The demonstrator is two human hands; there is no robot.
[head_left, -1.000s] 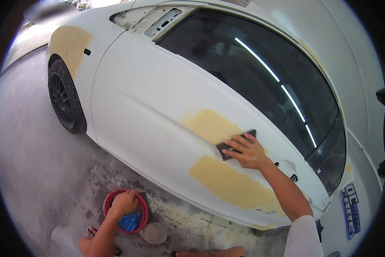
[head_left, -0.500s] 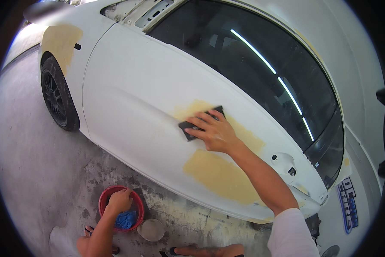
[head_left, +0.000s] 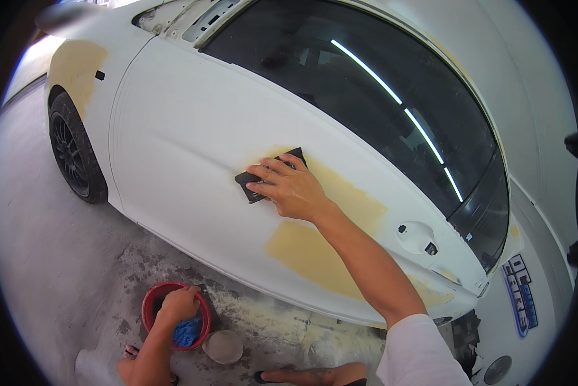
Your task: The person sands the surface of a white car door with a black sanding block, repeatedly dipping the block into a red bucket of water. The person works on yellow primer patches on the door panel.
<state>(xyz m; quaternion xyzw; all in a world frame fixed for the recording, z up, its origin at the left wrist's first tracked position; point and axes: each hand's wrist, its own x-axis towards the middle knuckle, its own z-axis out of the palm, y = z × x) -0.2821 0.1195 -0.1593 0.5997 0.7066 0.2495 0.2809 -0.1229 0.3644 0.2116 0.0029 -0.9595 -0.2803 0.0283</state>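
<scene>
My right hand (head_left: 292, 186) is pressed over a black sanding block (head_left: 248, 185) against the white car door (head_left: 179, 116). Its fingers curl over the block's far side, and the block lies partly on a tan filler patch (head_left: 350, 193). A second tan patch (head_left: 308, 254) lies lower on the door. Down at the left, my left hand (head_left: 181, 303) is closed above a red bucket (head_left: 149, 309), its fingers reaching across to the far right rim. What the left fingers grip is hidden. A crumpled blue cloth (head_left: 187, 332) lies inside the bucket, below that hand.
A round greyish tub (head_left: 223, 347) stands beside the bucket on the stained concrete floor (head_left: 76, 276). The dark side window (head_left: 366, 109) runs above the door. A door-handle recess (head_left: 416, 238) is at the right, and the front wheel (head_left: 73, 148) at the left.
My right hand has slid the sanding block left and slightly up along the door. The view has shifted a little. My left hand stays over the bucket.
</scene>
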